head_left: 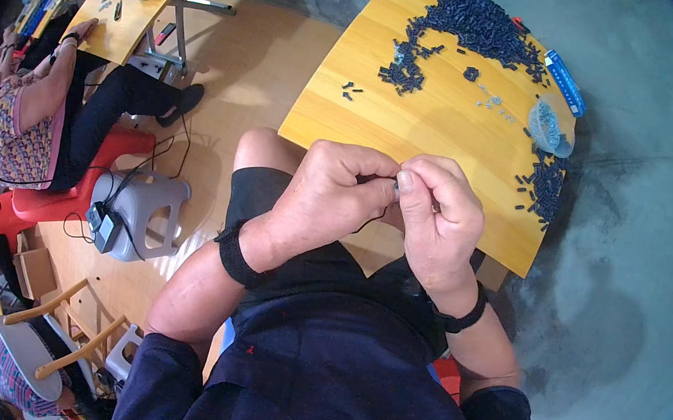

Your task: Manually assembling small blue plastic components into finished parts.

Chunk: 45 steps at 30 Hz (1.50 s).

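My left hand (335, 189) and my right hand (442, 215) meet above my lap, just off the near edge of the yellow table (354, 76). Thumb and forefinger of each are pinched together, tip to tip. A sliver of a small dark piece (397, 187) shows between them; the fingers cover most of it, so its kind cannot be made out. Farther back on the tabletop lies a big heap of short black plastic pieces (480, 25). Several stray black pieces (350, 90) lie apart at the left.
Small clear bits (495, 103) are scattered near a clear plastic tub (547, 123) of pale-blue parts. More black pieces (545, 186) lie along the right edge, below a blue box (564, 83). At left, a person (34, 119) works at another table (132, 22), near a grey stool (140, 214) with cables.
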Tool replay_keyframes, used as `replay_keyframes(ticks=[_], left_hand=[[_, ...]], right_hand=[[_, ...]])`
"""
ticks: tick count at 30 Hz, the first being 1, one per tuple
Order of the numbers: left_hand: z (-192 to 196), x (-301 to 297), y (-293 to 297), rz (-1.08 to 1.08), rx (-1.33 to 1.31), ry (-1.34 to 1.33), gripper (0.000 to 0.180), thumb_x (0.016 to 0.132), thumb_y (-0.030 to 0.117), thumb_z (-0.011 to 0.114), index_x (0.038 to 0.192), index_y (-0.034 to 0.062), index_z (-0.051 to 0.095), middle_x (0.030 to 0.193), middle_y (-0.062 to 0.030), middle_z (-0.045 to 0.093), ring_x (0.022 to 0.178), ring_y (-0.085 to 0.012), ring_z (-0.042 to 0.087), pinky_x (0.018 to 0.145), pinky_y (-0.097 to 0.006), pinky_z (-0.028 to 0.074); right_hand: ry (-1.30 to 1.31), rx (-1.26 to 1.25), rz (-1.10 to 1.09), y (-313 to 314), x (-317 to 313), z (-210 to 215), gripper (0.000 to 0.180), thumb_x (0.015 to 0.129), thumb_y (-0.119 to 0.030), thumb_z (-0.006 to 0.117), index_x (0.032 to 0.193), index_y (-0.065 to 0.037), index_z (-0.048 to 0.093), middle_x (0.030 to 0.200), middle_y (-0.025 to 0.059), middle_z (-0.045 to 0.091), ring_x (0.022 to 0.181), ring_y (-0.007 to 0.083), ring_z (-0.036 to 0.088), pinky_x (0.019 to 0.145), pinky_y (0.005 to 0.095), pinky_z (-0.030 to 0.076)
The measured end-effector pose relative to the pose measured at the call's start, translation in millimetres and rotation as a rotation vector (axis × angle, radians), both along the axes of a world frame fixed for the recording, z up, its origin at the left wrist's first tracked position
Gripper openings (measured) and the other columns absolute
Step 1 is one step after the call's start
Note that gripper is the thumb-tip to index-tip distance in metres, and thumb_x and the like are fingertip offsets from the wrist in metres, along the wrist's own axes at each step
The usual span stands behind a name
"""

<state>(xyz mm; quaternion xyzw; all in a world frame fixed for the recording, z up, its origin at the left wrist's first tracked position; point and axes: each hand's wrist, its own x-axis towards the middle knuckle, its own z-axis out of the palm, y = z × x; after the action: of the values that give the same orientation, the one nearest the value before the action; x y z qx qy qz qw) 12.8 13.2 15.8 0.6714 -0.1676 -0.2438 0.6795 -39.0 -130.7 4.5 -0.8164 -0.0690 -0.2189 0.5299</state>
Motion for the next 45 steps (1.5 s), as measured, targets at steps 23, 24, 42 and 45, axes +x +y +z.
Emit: replay_keyframes(ticks=[23, 24, 42, 45], left_hand=[[-11, -12, 5, 0.019, -0.238, 0.047, 0.013, 0.086, 0.004, 0.062, 0.094, -0.0061, 0.066, 0.077, -0.0051, 0.065, 0.068, -0.0068, 0.059, 0.061, -0.021, 0.049], [-11, -12, 5, 0.03, -0.262, 0.042, 0.013, 0.086, 0.003, 0.062, 0.094, -0.0061, 0.066, 0.077, -0.0052, 0.065, 0.068, -0.0069, 0.059, 0.061, -0.021, 0.049], [-4, -19, -9, -0.104, -0.319, 0.231, 0.017, 0.096, 0.014, 0.049, 0.09, 0.0011, 0.056, 0.072, -0.0005, 0.059, 0.061, -0.0058, 0.053, 0.055, -0.02, 0.042], [-7, -22, -10, -0.1, -0.282, 0.215, 0.018, 0.097, 0.018, 0.046, 0.09, 0.0033, 0.054, 0.071, 0.0004, 0.057, 0.06, -0.0054, 0.051, 0.054, -0.02, 0.041]], right_hand=[[0.432, 0.762, 0.153, -16, -13, 20, 0.008, 0.091, -0.003, 0.047, 0.097, 0.002, 0.05, 0.075, 0.0114, 0.064, 0.065, 0.017, 0.065, 0.058, 0.026, 0.054], [0.455, 0.827, 0.192, -17, -13, 21, 0.009, 0.091, -0.004, 0.046, 0.097, 0.002, 0.049, 0.077, 0.0127, 0.065, 0.068, 0.0186, 0.066, 0.059, 0.0268, 0.055], [0.445, 0.712, 0.188, -10, -19, 17, 0.015, 0.096, -0.013, 0.048, 0.091, 0.0, 0.051, 0.064, 0.005, 0.059, 0.054, 0.0101, 0.056, 0.051, 0.0218, 0.047], [0.463, 0.67, 0.21, -13, -20, 18, 0.015, 0.096, -0.013, 0.048, 0.091, 0.001, 0.052, 0.064, 0.0042, 0.058, 0.055, 0.0098, 0.056, 0.052, 0.0217, 0.046]])
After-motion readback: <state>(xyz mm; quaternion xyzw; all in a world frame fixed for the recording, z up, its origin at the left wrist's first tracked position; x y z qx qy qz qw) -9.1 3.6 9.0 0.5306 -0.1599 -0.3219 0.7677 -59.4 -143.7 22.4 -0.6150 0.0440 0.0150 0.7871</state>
